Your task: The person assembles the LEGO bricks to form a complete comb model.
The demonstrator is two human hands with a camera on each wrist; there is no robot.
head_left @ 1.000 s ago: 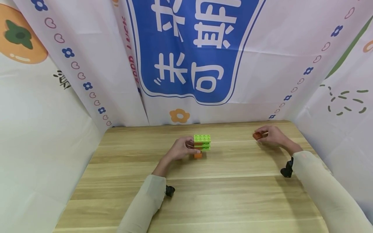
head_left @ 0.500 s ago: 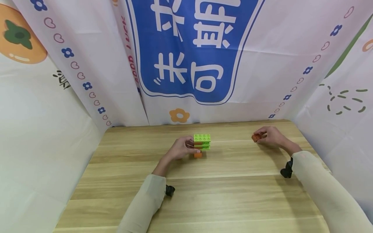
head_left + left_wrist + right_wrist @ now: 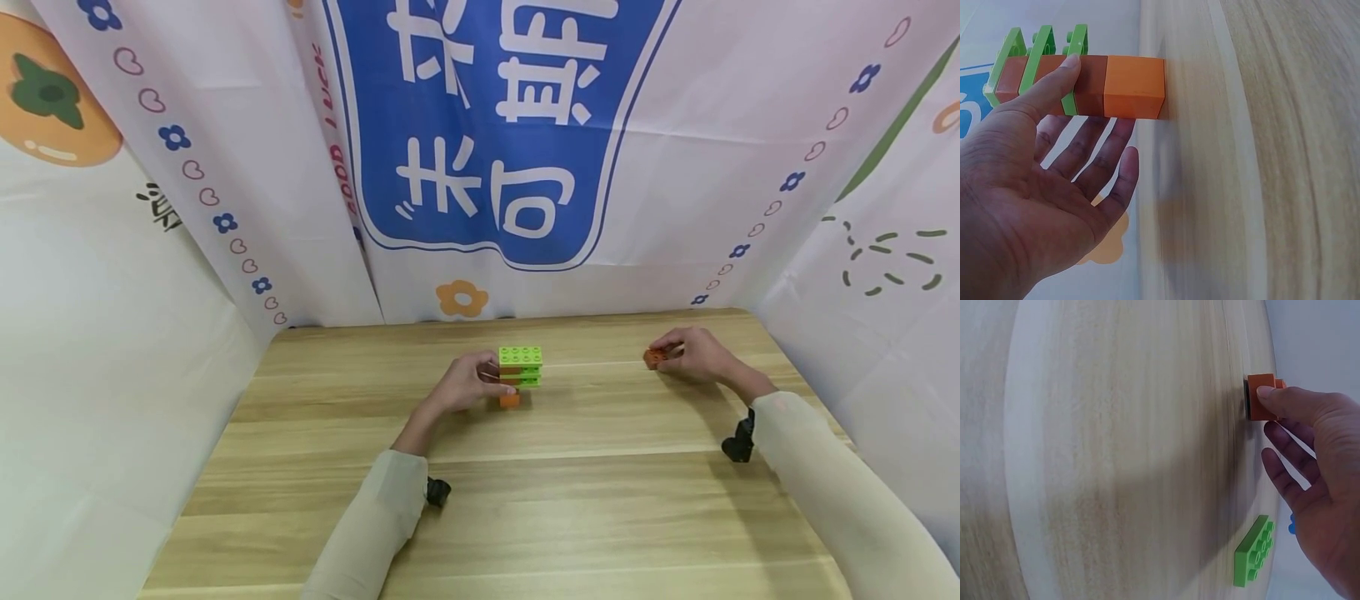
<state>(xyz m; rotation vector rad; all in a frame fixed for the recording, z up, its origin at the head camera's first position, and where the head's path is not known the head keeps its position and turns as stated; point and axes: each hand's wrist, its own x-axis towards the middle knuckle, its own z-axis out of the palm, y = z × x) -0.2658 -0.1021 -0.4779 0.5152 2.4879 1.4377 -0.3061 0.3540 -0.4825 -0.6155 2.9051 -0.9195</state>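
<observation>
In the head view my left hand [image 3: 467, 383] holds an upright stack of toy building bricks [image 3: 521, 357] near the table's back middle. The left wrist view shows an orange brick [image 3: 1135, 87] at the stack's foot on the table. Above it, brown bricks [image 3: 1091, 85] alternate with longer green plates [image 3: 1030, 65] that stick out to one side. My left thumb presses the near face, with fingers behind. At the back right, my right hand [image 3: 699, 354] pinches a reddish-orange brick [image 3: 1262, 400], studs facing up. Whether that brick touches the table, I cannot tell.
A green studded brick [image 3: 1254, 551] lies on the wooden table [image 3: 570, 508] near my right hand, seen in the right wrist view. Printed white cloth [image 3: 652, 208] hangs behind the table and along both sides. Dark wrist cameras sit at both cuffs.
My right hand has shifted slightly left and toward me with the reddish-orange brick, whose tilt has changed to show its studs. The left hand and the stack stay where they were.
</observation>
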